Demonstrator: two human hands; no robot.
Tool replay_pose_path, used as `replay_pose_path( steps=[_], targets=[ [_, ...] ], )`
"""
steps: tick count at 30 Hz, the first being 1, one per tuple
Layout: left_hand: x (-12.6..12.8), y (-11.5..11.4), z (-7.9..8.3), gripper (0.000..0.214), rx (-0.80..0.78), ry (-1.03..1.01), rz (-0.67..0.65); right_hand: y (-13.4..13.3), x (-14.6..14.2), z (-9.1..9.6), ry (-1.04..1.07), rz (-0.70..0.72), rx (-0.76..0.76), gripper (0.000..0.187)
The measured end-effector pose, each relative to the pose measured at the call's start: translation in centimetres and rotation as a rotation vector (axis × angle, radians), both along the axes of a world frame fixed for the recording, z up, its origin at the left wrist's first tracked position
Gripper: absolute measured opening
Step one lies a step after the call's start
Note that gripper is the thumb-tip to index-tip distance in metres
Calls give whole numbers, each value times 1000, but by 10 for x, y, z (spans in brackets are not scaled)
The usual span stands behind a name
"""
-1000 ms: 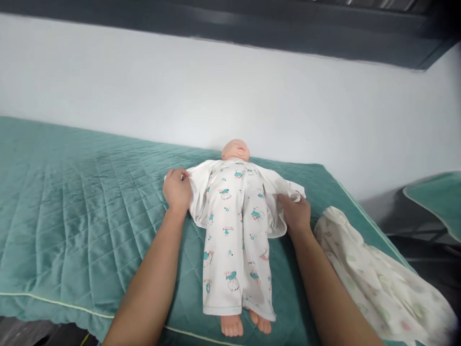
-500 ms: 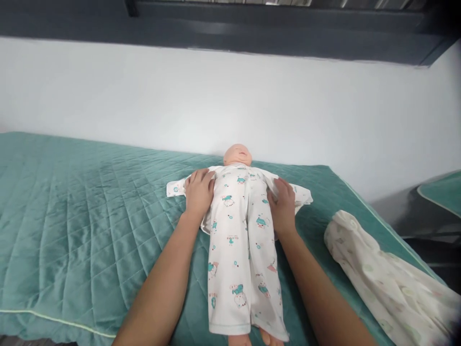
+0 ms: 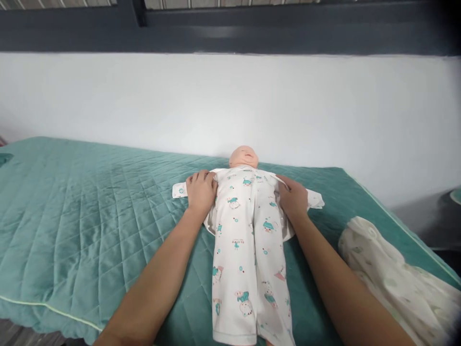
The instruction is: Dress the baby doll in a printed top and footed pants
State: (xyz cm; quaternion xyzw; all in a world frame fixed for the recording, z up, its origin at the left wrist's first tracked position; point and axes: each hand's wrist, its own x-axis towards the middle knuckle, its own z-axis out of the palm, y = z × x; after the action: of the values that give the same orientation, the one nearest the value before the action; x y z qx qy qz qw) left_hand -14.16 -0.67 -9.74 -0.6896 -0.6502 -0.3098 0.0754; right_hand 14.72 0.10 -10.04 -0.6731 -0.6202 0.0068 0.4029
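A baby doll point(image 3: 245, 156) lies on its back, head toward the wall, in white baby pyjamas point(image 3: 236, 245) printed with small teal and pink cartoon animals. The long trouser legs stretch toward me, and the sleeves reach out to both sides. My left hand point(image 3: 201, 194) is closed over the cloth at the doll's side, across the sleeve on the left; its thumb is largely hidden. On the other side my right hand point(image 3: 293, 197) pinches an edge of the pyjamas near the shoulder, drawing it taut. The doll's hands are not visible.
Under the doll is a green quilted mattress cover point(image 3: 108, 216) with pale piping. A crumpled white printed cloth point(image 3: 392, 269) lies at the right. Behind stand a white wall point(image 3: 144, 101) and a dark rail point(image 3: 252, 31) along the top.
My right hand has shifted outward and turned, pulling the pyjama edge up beside the shoulder. My left hand stays at the doll's side. The whole view has shifted slightly.
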Motion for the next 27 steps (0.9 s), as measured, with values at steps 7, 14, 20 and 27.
replay_pose_path(
  steps=[7,14,20,27],
  targets=[
    [-1,7,3,27,-75,-103,-32,19,19,-4,145,-90,50,36],
    [-1,7,6,24,-109,-114,-42,15,7,-3,-187,123,164,47],
    [-4,9,3,25,-71,-136,-5,4,-1,3,-478,99,-73,58],
    [-26,14,3,24,-86,-239,110,5,18,3,-314,-22,-241,56]
  ],
)
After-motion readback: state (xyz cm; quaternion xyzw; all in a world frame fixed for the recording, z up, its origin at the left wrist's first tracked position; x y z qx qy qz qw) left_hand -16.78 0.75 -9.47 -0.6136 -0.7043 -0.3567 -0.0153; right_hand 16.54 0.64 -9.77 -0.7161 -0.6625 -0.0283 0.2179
